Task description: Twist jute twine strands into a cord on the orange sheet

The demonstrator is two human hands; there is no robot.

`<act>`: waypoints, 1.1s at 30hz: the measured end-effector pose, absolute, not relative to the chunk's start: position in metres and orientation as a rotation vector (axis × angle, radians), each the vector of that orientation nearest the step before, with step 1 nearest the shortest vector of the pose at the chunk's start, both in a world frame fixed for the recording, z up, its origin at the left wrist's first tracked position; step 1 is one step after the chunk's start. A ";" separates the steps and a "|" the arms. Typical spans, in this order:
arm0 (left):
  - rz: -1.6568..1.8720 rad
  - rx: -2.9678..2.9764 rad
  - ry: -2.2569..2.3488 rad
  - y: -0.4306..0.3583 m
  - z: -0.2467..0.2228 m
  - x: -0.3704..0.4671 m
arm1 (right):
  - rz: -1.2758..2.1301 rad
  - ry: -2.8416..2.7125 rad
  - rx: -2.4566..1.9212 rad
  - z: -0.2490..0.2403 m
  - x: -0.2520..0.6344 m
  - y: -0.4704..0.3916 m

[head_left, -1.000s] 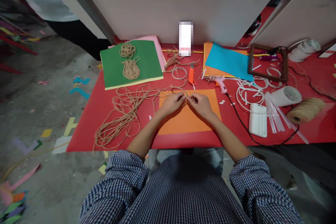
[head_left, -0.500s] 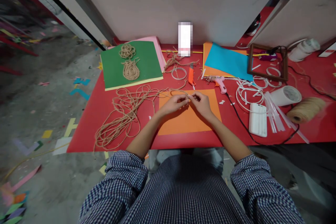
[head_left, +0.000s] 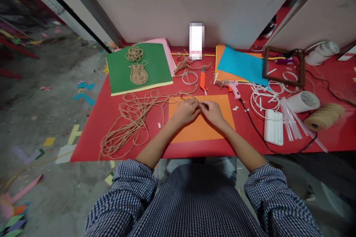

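Note:
My left hand (head_left: 187, 112) and my right hand (head_left: 211, 112) meet above an orange sheet of paper (head_left: 191, 133). Between their fingertips both pinch the jute twine (head_left: 182, 94), whose gripped part is mostly hidden by the fingers. From there the twine runs left into a loose tangled heap (head_left: 136, 118) on the red table. On a green sheet (head_left: 119, 70) at the back left lie a flat twine coil shaped like a pouch (head_left: 139, 74) and a smaller looped twine bundle (head_left: 135, 54).
An orange utility knife (head_left: 203, 80) and a pink glue gun (head_left: 233, 88) lie behind my hands. To the right are a white power strip (head_left: 273, 127), clear glue sticks (head_left: 290, 122), a twine spool (head_left: 324, 116) and a brown frame (head_left: 283, 79). A phone (head_left: 196, 42) leans against the wall.
My left hand has rolled over, its back now facing up, and shifted slightly right against my right hand. The right hand's fingers have curled in a little.

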State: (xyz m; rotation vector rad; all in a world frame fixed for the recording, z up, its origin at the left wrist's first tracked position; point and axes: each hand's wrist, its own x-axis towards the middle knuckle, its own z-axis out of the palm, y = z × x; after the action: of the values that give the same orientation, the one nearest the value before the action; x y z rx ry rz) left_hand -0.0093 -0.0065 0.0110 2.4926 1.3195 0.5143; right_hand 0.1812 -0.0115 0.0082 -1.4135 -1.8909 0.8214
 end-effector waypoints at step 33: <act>0.269 2.338 1.525 0.000 0.021 -0.014 | 1.179 -1.792 -1.354 0.011 0.183 -0.011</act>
State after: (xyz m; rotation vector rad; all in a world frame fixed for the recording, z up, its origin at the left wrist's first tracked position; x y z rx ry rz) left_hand -0.0140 0.0002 0.0214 2.3376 1.5250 0.2694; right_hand 0.1833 -0.0115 0.0107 -1.3536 -1.7915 1.1786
